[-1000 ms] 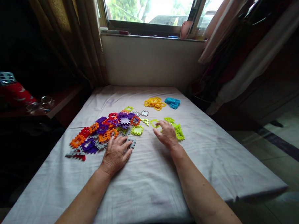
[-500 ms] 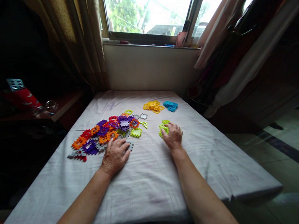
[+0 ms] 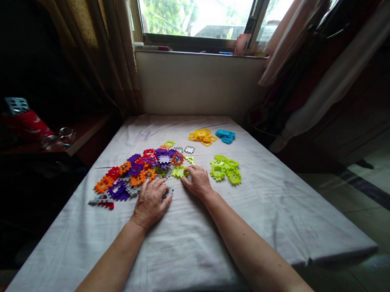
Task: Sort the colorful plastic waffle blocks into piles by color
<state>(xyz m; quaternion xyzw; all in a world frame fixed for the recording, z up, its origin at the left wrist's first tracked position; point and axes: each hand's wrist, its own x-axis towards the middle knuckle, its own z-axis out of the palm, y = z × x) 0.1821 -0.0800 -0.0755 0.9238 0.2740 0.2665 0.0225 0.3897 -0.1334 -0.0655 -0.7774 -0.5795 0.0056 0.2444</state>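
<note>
My left hand (image 3: pixel 151 200) lies with fingers spread at the near edge of a mixed heap of plastic interlocking building pieces (image 3: pixel 136 170) in purple, orange, red and grey. A grey piece (image 3: pixel 170 191) shows partly from under its fingers. At the heap's right side, my right hand (image 3: pixel 198 181) has its thumb and fingers closed on the edge of a lime-green building piece (image 3: pixel 178 172). A lime-green triangular piece (image 3: pixel 190 160) lies just beyond those fingers. To the right of that hand is a group of lime-green pieces (image 3: pixel 225 168).
Yellow pieces (image 3: pixel 202 137) and blue pieces (image 3: pixel 226 136) sit in separate groups toward the far side of the cloth-covered table (image 3: pixel 193 249). A side surface on the left holds eyeglasses (image 3: pixel 59 138) and a red container (image 3: pixel 29 125). Clothes hang at the right.
My right hand has moved left from the lime-green group to the lime-green piece by the heap, uncovering that group. My left hand stays at the heap. The view has shifted slightly.
</note>
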